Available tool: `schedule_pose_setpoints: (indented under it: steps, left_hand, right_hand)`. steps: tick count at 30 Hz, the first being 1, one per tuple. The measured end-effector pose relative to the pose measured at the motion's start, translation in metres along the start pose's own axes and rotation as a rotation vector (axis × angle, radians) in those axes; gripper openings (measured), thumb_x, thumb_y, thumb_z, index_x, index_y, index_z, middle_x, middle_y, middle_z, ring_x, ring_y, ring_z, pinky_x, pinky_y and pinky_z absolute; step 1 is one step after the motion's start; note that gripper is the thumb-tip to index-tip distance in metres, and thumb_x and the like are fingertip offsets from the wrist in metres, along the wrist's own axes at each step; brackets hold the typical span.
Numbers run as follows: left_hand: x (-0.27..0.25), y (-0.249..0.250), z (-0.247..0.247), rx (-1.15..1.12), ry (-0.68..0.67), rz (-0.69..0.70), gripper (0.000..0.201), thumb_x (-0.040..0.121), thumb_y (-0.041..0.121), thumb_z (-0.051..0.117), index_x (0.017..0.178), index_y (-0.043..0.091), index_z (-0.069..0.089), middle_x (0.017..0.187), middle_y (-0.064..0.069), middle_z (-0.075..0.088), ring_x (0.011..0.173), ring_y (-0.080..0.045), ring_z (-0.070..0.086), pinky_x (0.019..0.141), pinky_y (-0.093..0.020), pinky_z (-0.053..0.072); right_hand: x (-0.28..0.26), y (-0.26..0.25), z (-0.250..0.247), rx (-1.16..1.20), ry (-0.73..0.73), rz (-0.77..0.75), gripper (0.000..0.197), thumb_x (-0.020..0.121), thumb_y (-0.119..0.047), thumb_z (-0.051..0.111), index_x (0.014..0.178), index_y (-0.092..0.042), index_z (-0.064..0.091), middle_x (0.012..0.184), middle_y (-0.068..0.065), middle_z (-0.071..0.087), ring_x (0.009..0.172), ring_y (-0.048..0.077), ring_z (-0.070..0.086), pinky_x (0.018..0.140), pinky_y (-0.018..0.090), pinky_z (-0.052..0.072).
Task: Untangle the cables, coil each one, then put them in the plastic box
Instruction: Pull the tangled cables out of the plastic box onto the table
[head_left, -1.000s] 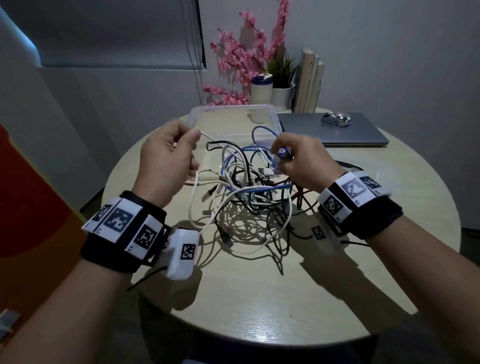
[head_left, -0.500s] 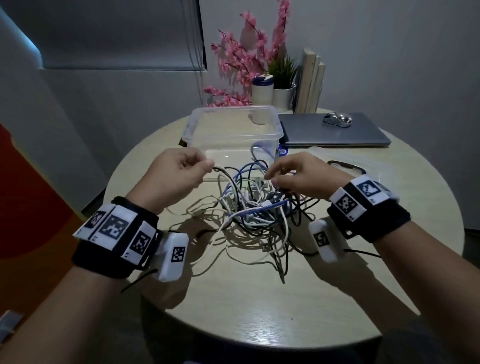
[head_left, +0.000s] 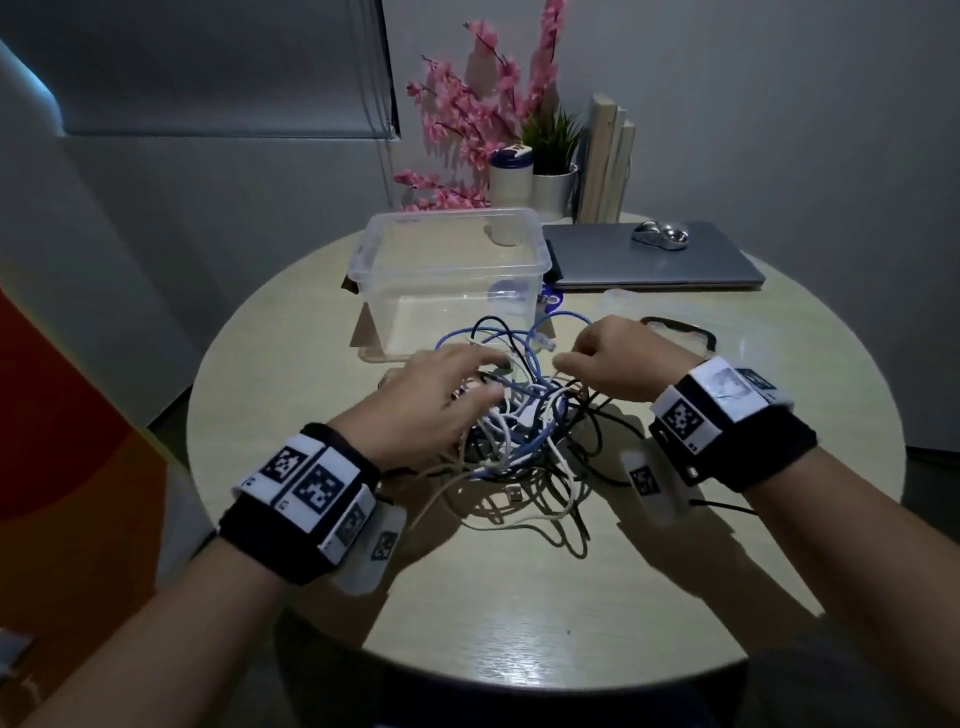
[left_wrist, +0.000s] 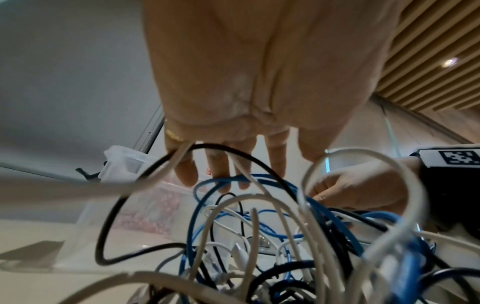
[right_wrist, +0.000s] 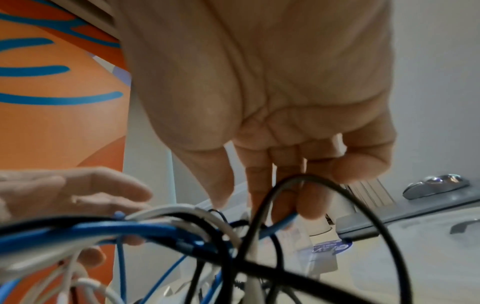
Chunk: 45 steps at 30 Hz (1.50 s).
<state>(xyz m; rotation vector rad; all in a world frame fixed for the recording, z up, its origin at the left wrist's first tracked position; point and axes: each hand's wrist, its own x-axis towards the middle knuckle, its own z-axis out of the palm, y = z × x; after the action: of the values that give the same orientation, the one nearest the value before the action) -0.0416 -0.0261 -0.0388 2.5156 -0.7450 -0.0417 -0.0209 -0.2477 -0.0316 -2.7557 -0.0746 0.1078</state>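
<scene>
A tangle of white, blue and black cables (head_left: 519, 441) lies mid-table, just in front of the clear plastic box (head_left: 363, 265), which holds no cable. My left hand (head_left: 483, 379) reaches over the pile with straight, spread fingers (left_wrist: 221, 170) resting on the top loops and holds nothing. My right hand (head_left: 569, 361) hovers at the pile's far right with curled fingers. In the right wrist view its fingertips (right_wrist: 311, 205) pinch a blue cable (right_wrist: 280, 225), with a black loop crossing in front. A blue cable's clear plug (head_left: 545, 343) lies loose between the hands.
A closed grey laptop (head_left: 649, 260) with a silver mouse (head_left: 660, 236) lies at the back right. A clear lid (head_left: 748, 343) lies right of my right hand. Pink flowers, a potted plant (head_left: 553, 176) and a bottle stand behind the box. The round table's front half is bare.
Both hands came down from a raised hold. My left hand let go of the white cable and moved right onto the pile. The lifted cables have dropped back to the table.
</scene>
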Motion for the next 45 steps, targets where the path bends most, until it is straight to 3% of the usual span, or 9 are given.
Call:
schedule_pose_setpoints:
  steps: [8,11,14,18,22,28,35,41,45]
  left_hand:
    - [0.001,-0.005,0.010,0.298,-0.364,-0.081,0.063,0.084,0.049,0.063,0.140,0.047,0.034,0.142,0.013,0.041,0.133,-0.015,0.024,0.106,-0.040,0.019]
    - [0.002,-0.009,0.014,0.262,-0.367,-0.115,0.046,0.084,0.054,0.061,0.128,0.051,0.047,0.123,0.012,0.055,0.123,-0.015,0.030,0.098,-0.038,0.023]
    - [0.004,-0.011,0.013,0.319,-0.387,-0.143,0.042,0.082,0.058,0.061,0.123,0.049,0.053,0.117,0.009,0.058,0.119,-0.017,0.034,0.095,-0.038,0.025]
    - [0.005,-0.010,0.005,0.374,-0.371,-0.151,0.037,0.086,0.055,0.057,0.120,0.039,0.056,0.111,0.008,0.057,0.115,-0.019,0.047,0.098,-0.040,0.032]
    - [0.002,-0.009,-0.002,-0.012,-0.190,-0.177,0.022,0.082,0.046,0.060,0.101,0.038,0.052,0.109,0.015,0.056,0.105,-0.013,0.055,0.096,-0.035,0.042]
    - [0.005,0.014,0.018,0.193,-0.143,-0.152,0.061,0.064,0.084,0.046,0.099,0.035,0.055,0.103,0.016,0.061,0.107,-0.010,0.050,0.101,-0.047,0.025]
    - [0.006,0.016,0.020,-0.040,-0.004,-0.201,0.009,0.084,0.039,0.051,0.086,0.030,0.052,0.078,0.016,0.056,0.085,-0.017,0.052,0.102,-0.045,0.032]
    - [0.005,0.005,0.006,-0.366,0.200,-0.150,0.015,0.096,0.012,0.040,0.104,0.014,0.052,0.073,-0.001,0.055,0.047,-0.008,0.039,0.044,-0.020,0.030]
    - [0.003,0.005,0.000,-0.424,0.269,-0.082,0.019,0.100,0.011,0.038,0.103,0.022,0.053,0.099,0.008,0.068,0.076,-0.027,0.058,0.067,-0.030,0.042]
  right_hand:
    - [0.003,0.002,0.006,0.201,-0.029,-0.031,0.023,0.094,-0.024,0.054,0.088,-0.004,0.064,0.085,0.009,0.064,0.074,0.018,0.055,0.063,0.027,0.042]
    - [0.002,-0.004,0.000,0.515,0.005,-0.022,0.020,0.099,-0.017,0.043,0.083,-0.010,0.055,0.084,0.009,0.069,0.072,0.016,0.062,0.071,0.034,0.051]
    - [-0.002,-0.009,-0.009,0.725,0.045,0.036,0.021,0.102,-0.019,0.035,0.085,-0.017,0.046,0.089,0.008,0.071,0.071,0.015,0.064,0.055,0.023,0.045]
    - [-0.007,-0.007,-0.023,0.876,0.143,0.017,0.020,0.101,-0.022,0.041,0.084,-0.019,0.051,0.091,0.006,0.070,0.081,0.022,0.067,0.069,0.036,0.046]
    - [-0.012,-0.009,-0.027,0.918,0.130,-0.035,0.016,0.096,-0.019,0.053,0.083,-0.013,0.060,0.077,0.004,0.062,0.069,0.018,0.064,0.063,0.039,0.055]
    - [-0.015,-0.023,-0.029,1.071,0.154,-0.041,0.016,0.098,-0.010,0.048,0.083,-0.007,0.053,0.071,0.014,0.057,0.058,0.024,0.062,0.057,0.036,0.060]
    - [-0.013,-0.016,-0.021,1.008,0.100,-0.090,0.010,0.094,-0.013,0.057,0.094,-0.004,0.062,0.086,0.015,0.059,0.070,0.021,0.060,0.063,0.035,0.059]
    - [-0.005,-0.013,-0.004,0.942,0.082,0.028,0.021,0.092,0.005,0.049,0.085,-0.015,0.048,0.077,0.006,0.053,0.066,0.016,0.055,0.057,0.032,0.050]
    - [-0.006,-0.016,0.000,0.688,-0.050,-0.089,0.017,0.090,-0.004,0.059,0.105,-0.012,0.061,0.091,0.005,0.064,0.075,0.011,0.056,0.057,0.015,0.045]
